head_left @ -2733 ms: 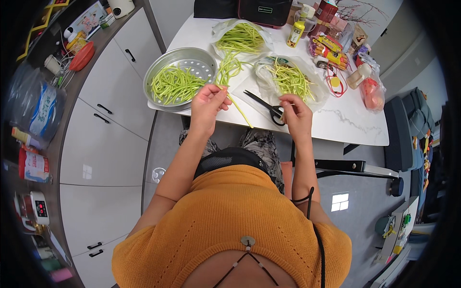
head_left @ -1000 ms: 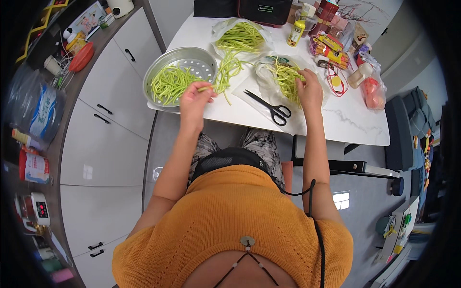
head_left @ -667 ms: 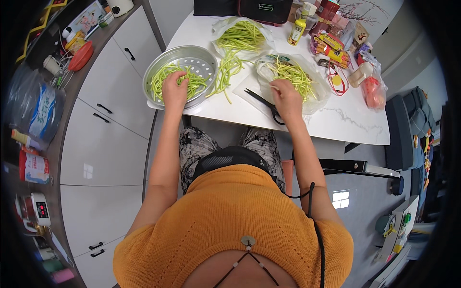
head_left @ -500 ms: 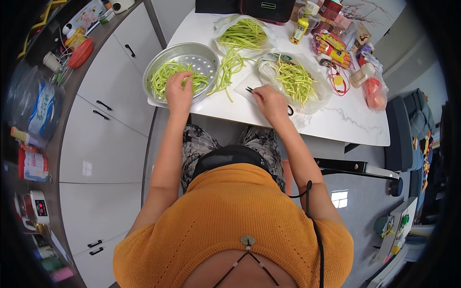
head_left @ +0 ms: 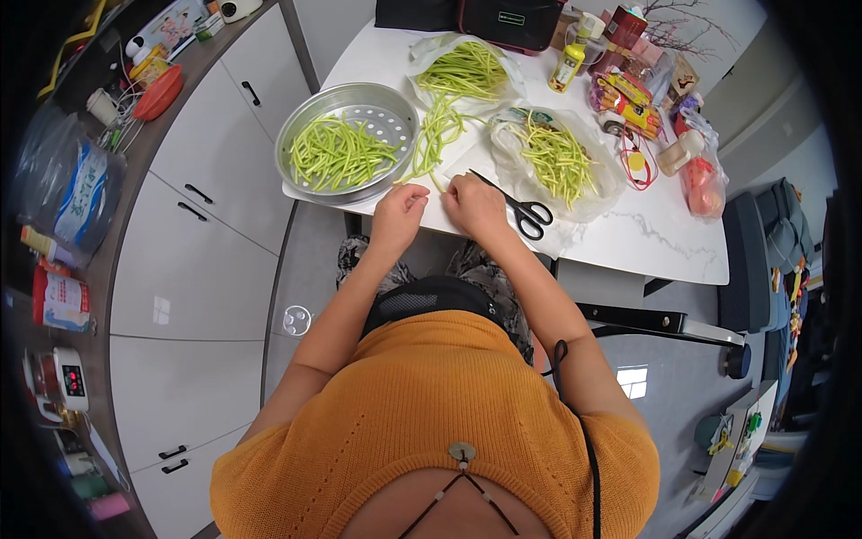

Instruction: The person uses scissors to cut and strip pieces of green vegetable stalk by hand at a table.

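Note:
Both hands are close together at the table's front edge. My left hand (head_left: 398, 216) is closed in a pinch beside the strainer pan; what is in its fingertips is too small to make out. My right hand (head_left: 475, 207) has its fingers closed on the end of a garlic scape (head_left: 439, 181) from the loose bunch (head_left: 438, 133). Black scissors (head_left: 527, 214) lie partly behind the right hand, handles to the right. Cut scapes (head_left: 339, 154) fill much of the round metal strainer pan (head_left: 285, 169) at the left.
Long scapes lie in a plastic bag (head_left: 462, 72) at the back, and paler ones in another bag (head_left: 558, 162) at the right. Further right are a yellow bottle (head_left: 566, 68), snack packets (head_left: 626, 101), a red cord (head_left: 639, 162) and bagged fruit (head_left: 703, 189). A cabinet (head_left: 206, 260) stands left.
My left hand has come out of the strainer pan and moved right, towards me. My right hand has shifted left and nearer, leaving the scissors more exposed on the table.

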Action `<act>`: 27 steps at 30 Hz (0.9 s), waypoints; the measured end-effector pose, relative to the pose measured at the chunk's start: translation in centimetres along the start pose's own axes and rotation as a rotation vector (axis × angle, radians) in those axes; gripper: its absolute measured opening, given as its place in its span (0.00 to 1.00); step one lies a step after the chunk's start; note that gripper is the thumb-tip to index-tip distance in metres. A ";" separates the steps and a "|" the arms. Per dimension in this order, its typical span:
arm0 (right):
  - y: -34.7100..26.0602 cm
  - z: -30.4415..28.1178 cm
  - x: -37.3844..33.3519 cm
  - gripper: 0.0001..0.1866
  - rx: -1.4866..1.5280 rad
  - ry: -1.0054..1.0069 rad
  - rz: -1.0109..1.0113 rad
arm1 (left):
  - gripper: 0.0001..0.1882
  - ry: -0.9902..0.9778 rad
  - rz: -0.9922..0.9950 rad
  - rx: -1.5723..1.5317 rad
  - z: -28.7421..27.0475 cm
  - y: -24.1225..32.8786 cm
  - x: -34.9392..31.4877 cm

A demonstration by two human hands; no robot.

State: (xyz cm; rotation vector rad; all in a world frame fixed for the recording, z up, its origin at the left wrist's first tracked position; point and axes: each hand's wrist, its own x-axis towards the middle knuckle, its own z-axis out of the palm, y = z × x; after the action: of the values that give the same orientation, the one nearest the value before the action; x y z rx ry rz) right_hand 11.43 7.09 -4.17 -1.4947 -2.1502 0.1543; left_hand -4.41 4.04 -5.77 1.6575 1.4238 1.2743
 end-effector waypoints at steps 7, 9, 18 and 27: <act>1.1 -3.8 -1.9 0.11 0.161 0.025 0.187 | 0.14 -0.186 -0.259 -0.225 1.1 -0.3 0.9; 1.4 -5.0 -2.7 0.11 0.208 0.057 0.249 | 0.16 -0.163 -0.258 -0.256 1.6 -0.8 1.3; 2.8 -9.8 -5.7 0.09 0.502 0.127 0.349 | 0.15 -0.193 -0.336 -0.239 1.5 0.8 1.5; 1.2 -8.3 -6.6 0.05 0.513 0.121 0.169 | 0.11 -0.348 -0.332 -0.578 1.7 4.6 0.6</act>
State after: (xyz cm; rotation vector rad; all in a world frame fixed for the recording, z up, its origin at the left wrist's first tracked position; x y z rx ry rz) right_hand 18.08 0.02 0.27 -1.3344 -1.7138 0.6087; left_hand -1.07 3.71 -2.15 1.1259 0.9492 1.0174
